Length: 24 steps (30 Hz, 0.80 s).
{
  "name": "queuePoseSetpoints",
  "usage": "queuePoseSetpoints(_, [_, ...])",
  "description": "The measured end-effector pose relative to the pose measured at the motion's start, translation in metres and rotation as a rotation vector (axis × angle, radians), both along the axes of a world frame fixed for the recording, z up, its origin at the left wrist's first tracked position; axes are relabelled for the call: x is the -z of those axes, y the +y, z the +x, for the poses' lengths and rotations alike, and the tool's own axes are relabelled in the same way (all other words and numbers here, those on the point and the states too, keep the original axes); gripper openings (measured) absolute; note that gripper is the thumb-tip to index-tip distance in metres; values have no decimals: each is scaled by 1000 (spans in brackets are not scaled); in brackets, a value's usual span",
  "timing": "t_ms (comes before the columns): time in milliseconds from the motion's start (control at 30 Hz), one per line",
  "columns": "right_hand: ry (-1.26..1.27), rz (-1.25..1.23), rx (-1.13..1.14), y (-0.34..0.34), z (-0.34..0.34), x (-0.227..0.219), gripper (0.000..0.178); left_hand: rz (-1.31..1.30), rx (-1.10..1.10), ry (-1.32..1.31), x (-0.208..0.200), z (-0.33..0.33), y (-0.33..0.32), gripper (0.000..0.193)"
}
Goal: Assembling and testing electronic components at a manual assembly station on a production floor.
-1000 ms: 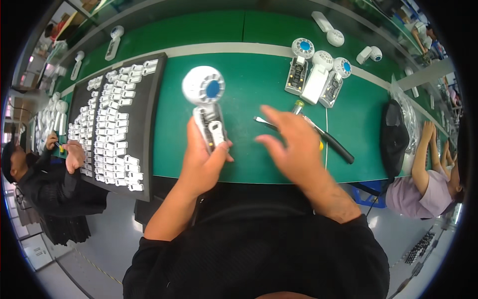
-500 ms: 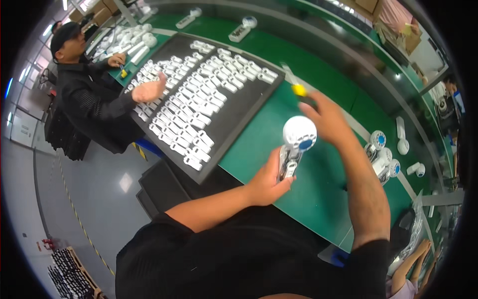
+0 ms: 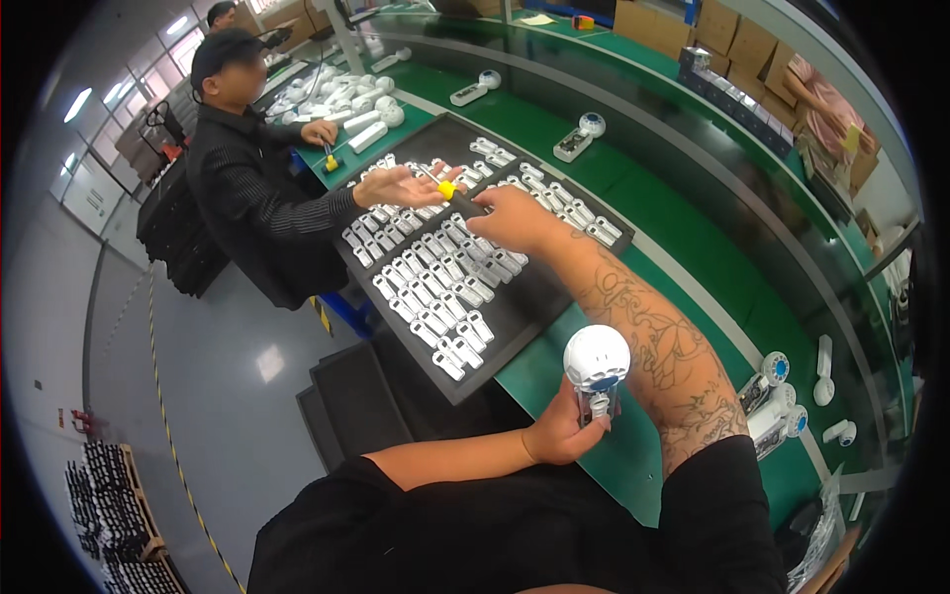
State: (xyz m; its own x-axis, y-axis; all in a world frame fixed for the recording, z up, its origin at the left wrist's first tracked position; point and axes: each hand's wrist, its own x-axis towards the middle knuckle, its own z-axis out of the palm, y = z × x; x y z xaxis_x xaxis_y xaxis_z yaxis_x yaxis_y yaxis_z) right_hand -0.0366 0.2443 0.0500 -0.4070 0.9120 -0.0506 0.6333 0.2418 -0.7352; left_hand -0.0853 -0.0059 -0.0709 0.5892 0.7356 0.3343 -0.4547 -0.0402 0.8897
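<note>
2 hands, both closed round objects: left hand (image 3: pixel 568 434) near the body, right hand (image 3: pixel 510 220) extended. Green bench (image 3: pixel 631 467) below. Dark tray (image 3: pixel 532 319) under right hand. White ball-headed device (image 3: pixel 597 354) sits in left hand's grip, ball up. Co-worker's open palm (image 3: pixel 401 187) hovers over tray. Yellow-collared screwdriver (image 3: pixel 448 190) in right hand points palmward; contact unclear.

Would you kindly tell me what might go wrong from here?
The yellow-and-black tool in the right hand is close to the co-worker's open hand, so it might jab the palm. If dropped, it could disturb the white parts on the black tray below. The left hand alone holds the round-headed device, which might slip.
</note>
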Motion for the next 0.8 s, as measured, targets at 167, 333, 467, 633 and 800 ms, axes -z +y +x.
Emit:
queuePoseSetpoints(167, [131,241,113,-7,-6,11,49,9,8,29,4,-1,2,61])
queuePoseSetpoints(333, [253,231,246,-38,48,16,43,5,87,34,-2,7,1,66])
queuePoseSetpoints(467, [20,269,294,-133,126,-4,37,-38,85,-6,2,8,5,62])
queuePoseSetpoints(633, [-358,59,658,-307,207,-13,30,-261,46,-1,-5,-4,17,59])
queuePoseSetpoints(800, [-579,46,1026,-460,220,49,33,-483,185,7,-13,12,35,53])
